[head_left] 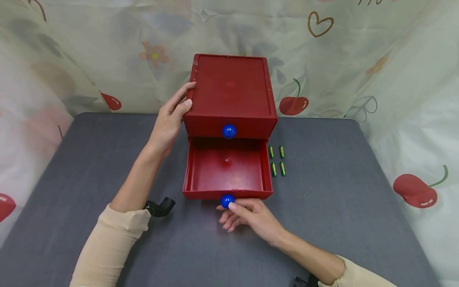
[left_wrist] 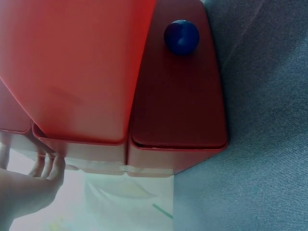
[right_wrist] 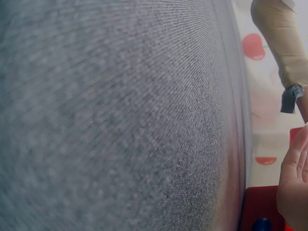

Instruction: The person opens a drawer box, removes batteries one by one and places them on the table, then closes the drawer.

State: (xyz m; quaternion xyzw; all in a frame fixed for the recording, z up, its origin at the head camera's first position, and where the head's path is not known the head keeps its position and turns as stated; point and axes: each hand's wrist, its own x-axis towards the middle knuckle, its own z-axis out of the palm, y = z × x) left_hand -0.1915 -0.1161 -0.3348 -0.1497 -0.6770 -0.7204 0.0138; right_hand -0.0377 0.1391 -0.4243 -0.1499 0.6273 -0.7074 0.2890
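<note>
Right hand (head_left: 252,217): in front of the red cabinet (head_left: 230,85), a little right of its middle; my thumb and a finger pinch a blue ball, the near knob (head_left: 226,199).
Near knob: straight in front of the cabinet, about centred on its width; being round, it gives me no long axis.
Pulled-out drawer (head_left: 204,195): between my pinch and the cabinet, standing out of the cabinet's front towards me; I judge that it slides along that front-to-back line, though what shows of it is wider than deep.
Bottom drawer (left_wrist: 183,96): closed, lowest in the cabinet, seen from my left wrist.
Batteries (head_left: 273,170): four, small and green, on the grey table (head_left: 340,179) near the cabinet's front right corner, long axes roughly front to back; my right hand is the nearer one.
Upper knob (head_left: 228,131): on the cabinet's closed top drawer, touched by neither hand.
Left hand (head_left: 171,111): at the cabinet's left side, fingertips and thumb resting on its upper edge, not wrapped round anything.
Curtain (head_left: 118,40): behind the cabinet.
</note>
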